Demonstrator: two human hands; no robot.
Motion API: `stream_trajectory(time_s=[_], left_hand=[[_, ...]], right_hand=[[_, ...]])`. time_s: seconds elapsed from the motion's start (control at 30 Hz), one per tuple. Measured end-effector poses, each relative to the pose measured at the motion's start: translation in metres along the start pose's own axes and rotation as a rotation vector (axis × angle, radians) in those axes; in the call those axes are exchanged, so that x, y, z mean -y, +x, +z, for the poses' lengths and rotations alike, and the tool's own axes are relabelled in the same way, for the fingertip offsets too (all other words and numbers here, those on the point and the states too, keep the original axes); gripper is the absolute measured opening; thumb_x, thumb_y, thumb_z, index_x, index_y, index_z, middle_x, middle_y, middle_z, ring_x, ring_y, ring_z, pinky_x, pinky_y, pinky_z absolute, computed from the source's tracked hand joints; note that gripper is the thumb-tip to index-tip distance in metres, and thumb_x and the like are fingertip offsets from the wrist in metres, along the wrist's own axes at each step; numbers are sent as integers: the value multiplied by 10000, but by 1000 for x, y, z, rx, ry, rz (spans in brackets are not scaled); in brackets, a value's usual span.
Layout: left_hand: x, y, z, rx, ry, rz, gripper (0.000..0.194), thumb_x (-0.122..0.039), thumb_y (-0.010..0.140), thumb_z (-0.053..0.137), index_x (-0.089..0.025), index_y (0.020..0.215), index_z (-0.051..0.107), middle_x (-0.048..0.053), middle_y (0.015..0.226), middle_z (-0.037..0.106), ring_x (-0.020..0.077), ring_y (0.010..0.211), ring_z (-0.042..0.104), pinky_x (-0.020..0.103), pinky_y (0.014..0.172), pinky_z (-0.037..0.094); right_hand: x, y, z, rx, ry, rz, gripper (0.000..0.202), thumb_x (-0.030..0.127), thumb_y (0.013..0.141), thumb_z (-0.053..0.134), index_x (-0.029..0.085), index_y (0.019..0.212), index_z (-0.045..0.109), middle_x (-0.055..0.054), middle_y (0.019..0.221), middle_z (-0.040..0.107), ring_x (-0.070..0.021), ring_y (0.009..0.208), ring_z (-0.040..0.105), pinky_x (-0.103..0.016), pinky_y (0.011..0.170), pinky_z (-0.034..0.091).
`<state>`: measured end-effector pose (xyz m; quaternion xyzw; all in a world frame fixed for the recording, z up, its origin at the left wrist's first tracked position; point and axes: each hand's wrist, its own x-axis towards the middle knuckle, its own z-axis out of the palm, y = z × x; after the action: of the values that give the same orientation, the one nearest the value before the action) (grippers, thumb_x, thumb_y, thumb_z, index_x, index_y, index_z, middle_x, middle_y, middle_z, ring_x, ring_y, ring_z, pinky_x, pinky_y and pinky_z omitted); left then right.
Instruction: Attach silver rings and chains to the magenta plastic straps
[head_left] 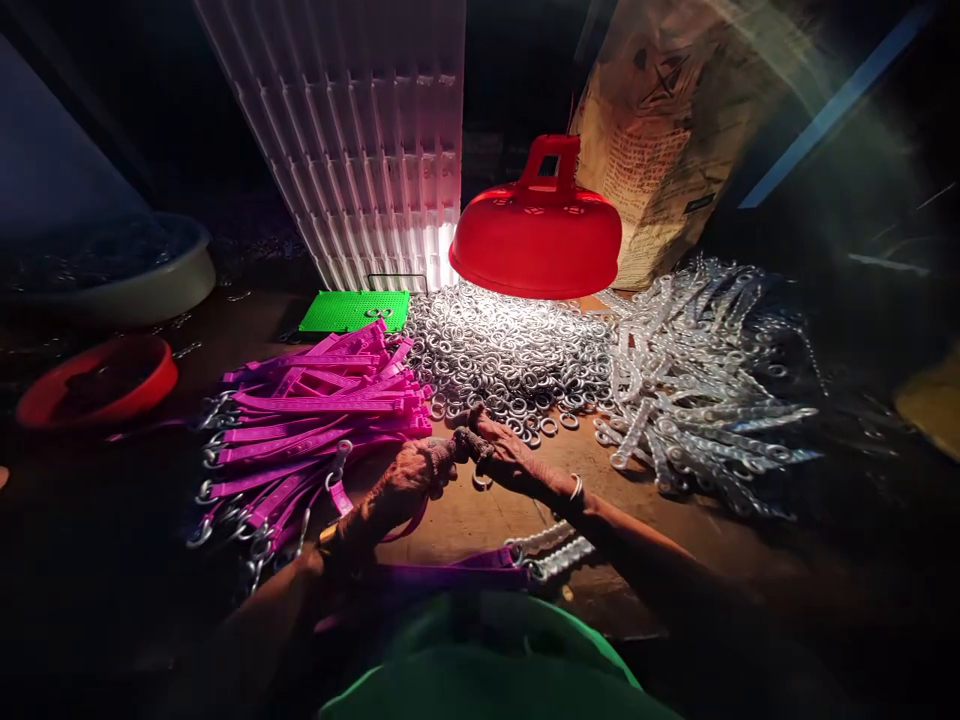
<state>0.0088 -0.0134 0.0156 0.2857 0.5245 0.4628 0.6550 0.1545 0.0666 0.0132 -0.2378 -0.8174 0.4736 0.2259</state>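
Note:
My left hand (pixel 409 480) is closed, and a magenta strap (pixel 411 522) hangs in a loop beneath it. A metal fitting (pixel 340 462) on a strap end shows beside its wrist. My right hand (pixel 506 455) meets the left fingertips, its fingers bent together in a pinch; what they grip is hidden. Just below the right fingers is a metal ring (pixel 481 481); I cannot tell whether it is held or lies on the table. To the left lies a heap of magenta straps (pixel 300 405) with metal fittings at their ends.
Beyond my hands, loose metal rings (pixel 510 350) pile under a red lamp shade (pixel 536 240). Silvery strips (pixel 697 400) lie at right, a green perforated tray (pixel 349 312) at back left. A red bowl (pixel 154 375) stands far left; a green rounded thing (pixel 495 660) is nearest me.

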Motion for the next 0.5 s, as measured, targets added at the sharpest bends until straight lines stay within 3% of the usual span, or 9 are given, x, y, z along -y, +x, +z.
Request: stream_trajectory(time_s=[0.1,0.2,0.33,0.5], left_hand=[[-18,-18,0,82,10,-34,435,-501,559,725,-147,617,479,-83,464,330,15,378,223,193,379,131],[-24,-36,2,148,154,-142,434,-529,610,698,-149,591,490,-91,434,277,22,370,180,217,375,91],[-12,-59,7,285,300,-182,393,-506,729,623,-125,643,582,-74,450,290,39,400,183,231,391,91],[10,-85,12,320,234,-184,422,-497,762,597,-125,569,546,-48,479,329,53,447,233,242,433,134]], right_hand=[[30,-24,-4,129,-80,67,218,296,843,454,183,1028,434,44,610,491,-84,486,429,-196,445,298],[54,-57,3,167,-224,67,198,214,839,478,187,1027,420,47,590,495,-71,441,336,-226,450,211],[62,-96,20,135,-290,70,171,231,817,523,200,956,429,31,592,495,-78,451,286,-262,478,170],[55,-124,37,130,-228,112,146,248,797,514,206,928,465,32,549,459,-87,444,219,-267,460,146]])
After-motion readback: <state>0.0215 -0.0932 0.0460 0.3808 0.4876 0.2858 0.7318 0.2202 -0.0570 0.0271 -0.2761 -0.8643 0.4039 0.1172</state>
